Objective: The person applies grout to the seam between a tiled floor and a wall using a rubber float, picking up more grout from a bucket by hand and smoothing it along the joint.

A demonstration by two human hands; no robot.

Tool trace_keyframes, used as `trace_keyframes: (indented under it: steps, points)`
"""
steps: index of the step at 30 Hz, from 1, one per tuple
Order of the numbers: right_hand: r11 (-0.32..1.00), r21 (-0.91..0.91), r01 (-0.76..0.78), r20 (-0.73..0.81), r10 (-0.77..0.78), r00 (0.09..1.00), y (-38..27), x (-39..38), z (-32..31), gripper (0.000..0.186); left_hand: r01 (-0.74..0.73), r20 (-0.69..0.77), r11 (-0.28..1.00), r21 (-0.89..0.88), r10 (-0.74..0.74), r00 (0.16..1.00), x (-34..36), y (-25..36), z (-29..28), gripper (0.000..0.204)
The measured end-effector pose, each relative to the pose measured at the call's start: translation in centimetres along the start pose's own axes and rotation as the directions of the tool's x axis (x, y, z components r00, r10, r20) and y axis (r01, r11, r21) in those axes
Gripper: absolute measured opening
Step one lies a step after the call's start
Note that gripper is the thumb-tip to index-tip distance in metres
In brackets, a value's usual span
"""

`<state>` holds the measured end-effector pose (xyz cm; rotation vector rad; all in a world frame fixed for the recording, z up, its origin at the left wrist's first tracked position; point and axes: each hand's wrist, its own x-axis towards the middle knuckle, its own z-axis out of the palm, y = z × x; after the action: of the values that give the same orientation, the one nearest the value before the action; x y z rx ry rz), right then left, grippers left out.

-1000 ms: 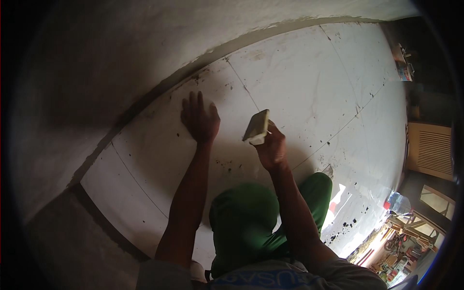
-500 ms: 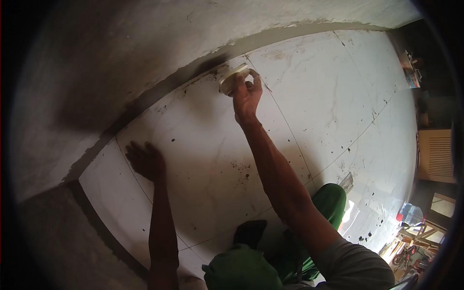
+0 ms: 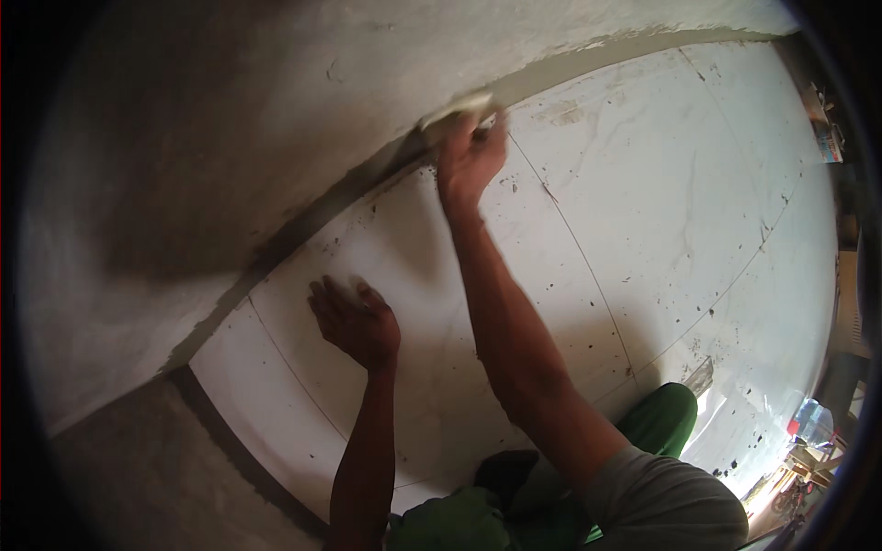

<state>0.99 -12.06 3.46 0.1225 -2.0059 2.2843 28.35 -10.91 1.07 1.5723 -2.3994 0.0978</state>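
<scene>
My right hand (image 3: 470,165) is closed around a pale cream, flat block (image 3: 473,104) that looks like a sponge. The block is blurred and sits at the grey mortar strip (image 3: 367,177) running along the foot of the wall. Fingers cover part of it. Over the white marbled floor tile (image 3: 312,367), my left hand (image 3: 358,323) is held open with its fingers apart and nothing in it. Whether it touches the tile cannot be made out. Dark crumbs lie scattered on the tiles near both hands.
A rough grey wall (image 3: 202,184) rises beyond the strip, meeting another wall at the left corner. My green-clad knee (image 3: 669,415) is at the lower right, beside a flat grey piece (image 3: 700,375). Farther right stand a clear plastic bottle (image 3: 813,422) and wooden clutter.
My right hand has moved the pale block up off the tile to the mortar strip. My left hand has shifted right across the tile. The view has shifted slightly.
</scene>
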Motion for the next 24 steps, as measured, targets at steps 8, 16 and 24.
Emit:
trace_keyframes:
  steps: [8,16,24]
  points:
    - [0.976,0.152,-0.156,0.01,0.156,0.988,-4.0,-0.2,2.5,0.053,-0.008,0.035,0.997,0.077,0.005,0.999,-0.1,-1.2,0.2,0.07]
    - [0.995,0.079,-0.068,-0.035,0.071,0.997,-1.6,0.2,2.3,0.044,-0.02,0.032,0.998,0.056,0.018,0.999,0.2,-0.4,0.6,0.071]
    - [0.984,0.025,-0.175,-0.011,0.175,0.984,-4.0,-1.8,2.7,0.045,-0.035,-0.013,0.995,0.094,0.037,0.999,0.2,-2.4,0.5,0.071]
